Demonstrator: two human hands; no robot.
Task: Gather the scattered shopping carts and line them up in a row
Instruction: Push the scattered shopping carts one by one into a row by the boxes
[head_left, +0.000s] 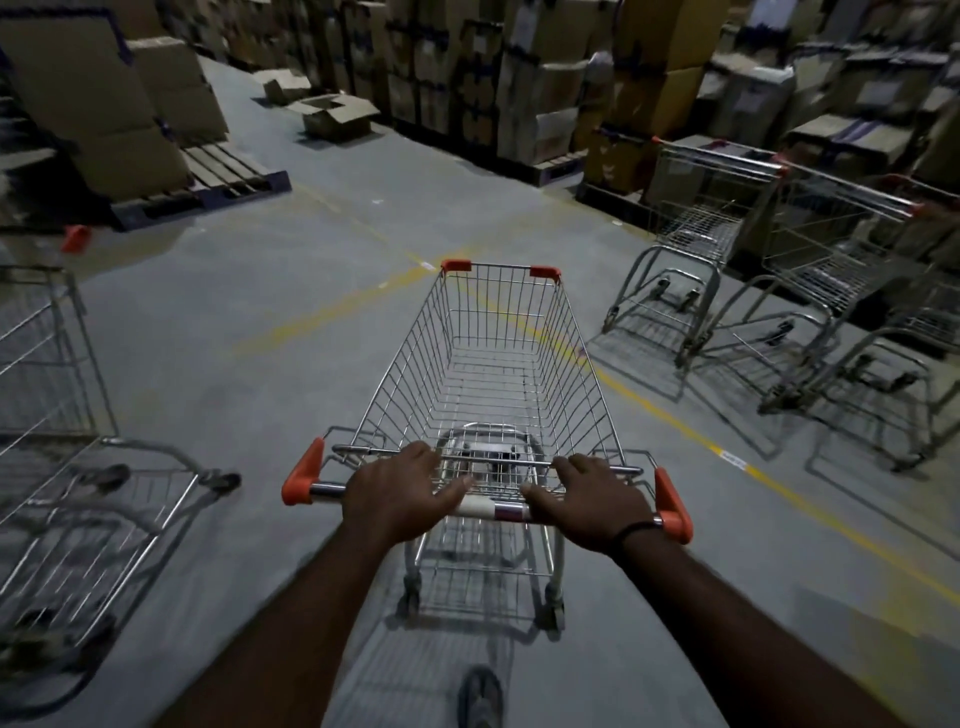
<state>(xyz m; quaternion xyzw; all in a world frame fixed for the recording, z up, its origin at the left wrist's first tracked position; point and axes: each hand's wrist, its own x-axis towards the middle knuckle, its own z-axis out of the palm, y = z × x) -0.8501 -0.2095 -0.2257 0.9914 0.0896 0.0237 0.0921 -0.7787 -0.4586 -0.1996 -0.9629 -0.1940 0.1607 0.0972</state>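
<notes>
1. The fingers (422, 453) of the left hand (400, 493) curl over the handle bar (485, 506) and clamp it. The thumb lies along the bar, pointing inward.
2. The right hand (587, 506) grips the same bar in the same way, fingers wrapped over the top. A dark wristband (636, 530) sits on its wrist, close to the orange end cap (672, 506).
3. The shopping cart (493, 353) stands on the grey floor (311, 364) directly in front of the person. Its long axis runs straight away from them, and its nose with the orange corner guards (456, 266) points up the aisle.
4. A yellow floor line (649, 400) passes under the basket on a diagonal.
5. Beyond the nose, well apart from it, stacked cartons (545, 78) on pallets close off the aisle. An open carton (337, 114) lies on the floor to their left.
6. To the right, three parked carts (696, 218) stand side by side, near one another.
7. On the left, another cart (52, 415) stands near the handle, blurred, with a wooden pallet (228, 176) beyond it.
8. A shoe (480, 696) shows on the floor below the arms.
</notes>
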